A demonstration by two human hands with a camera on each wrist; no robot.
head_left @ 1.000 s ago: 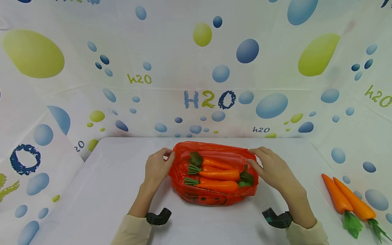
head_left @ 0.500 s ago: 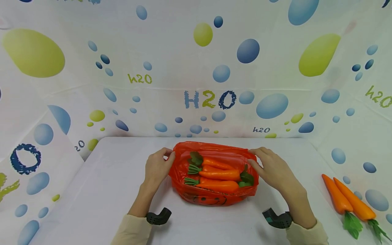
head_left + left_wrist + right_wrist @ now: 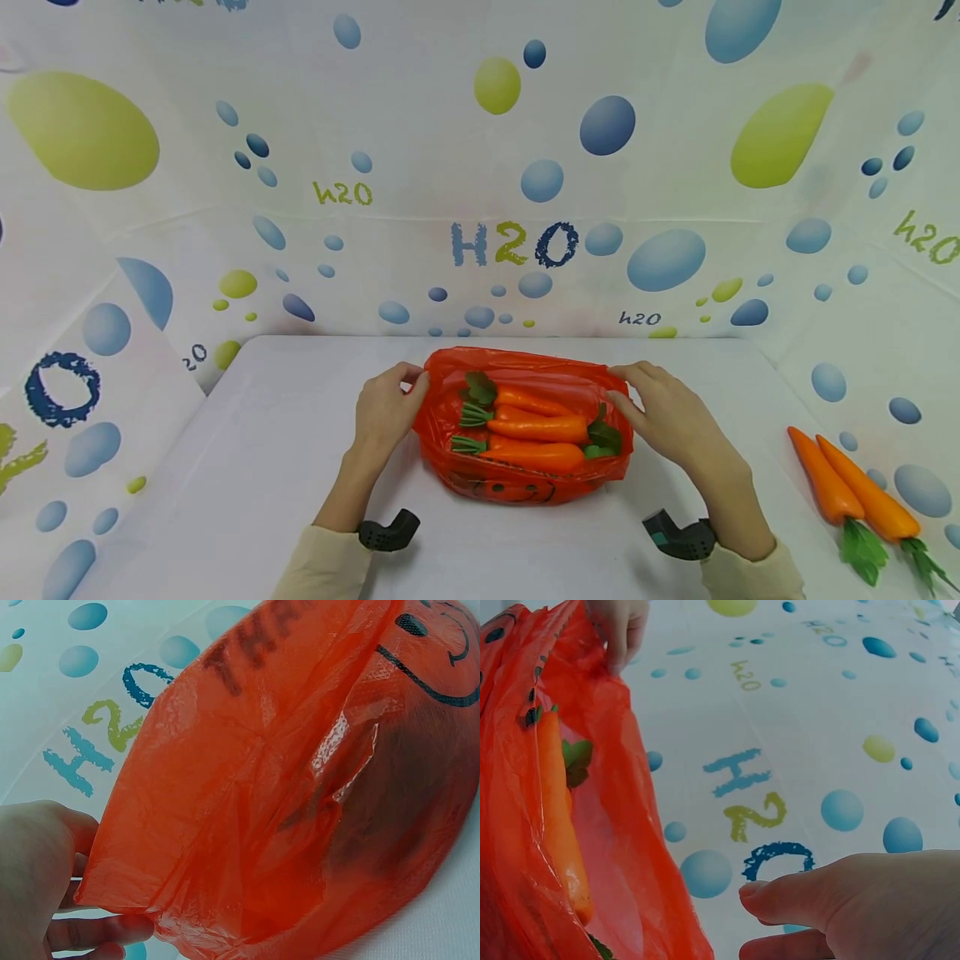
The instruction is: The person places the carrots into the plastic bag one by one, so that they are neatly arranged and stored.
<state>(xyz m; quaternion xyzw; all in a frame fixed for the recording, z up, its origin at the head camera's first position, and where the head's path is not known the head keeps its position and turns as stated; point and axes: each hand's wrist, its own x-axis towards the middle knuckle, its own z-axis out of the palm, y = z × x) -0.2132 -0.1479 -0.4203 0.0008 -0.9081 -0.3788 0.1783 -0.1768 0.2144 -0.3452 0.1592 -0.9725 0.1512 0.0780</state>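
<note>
Behind the plain white table (image 3: 247, 467) there is a creased white sheet (image 3: 420, 125), which is printed with round and oval bubbles in light blue, dark blue and lime green. In its middle, above the far edge of the table, is the large lettering "H2O" (image 3: 513, 244), with the H in light blue, the 2 in lime green and the O in dark blue; it shows also in both wrist views. Smaller "h2o" words are printed on both sides of it. Near the right border of the table lie two long orange carrots (image 3: 825, 479) close beside each other, with pointed tips directed away and green leaves (image 3: 862, 546) toward the viewer
</note>
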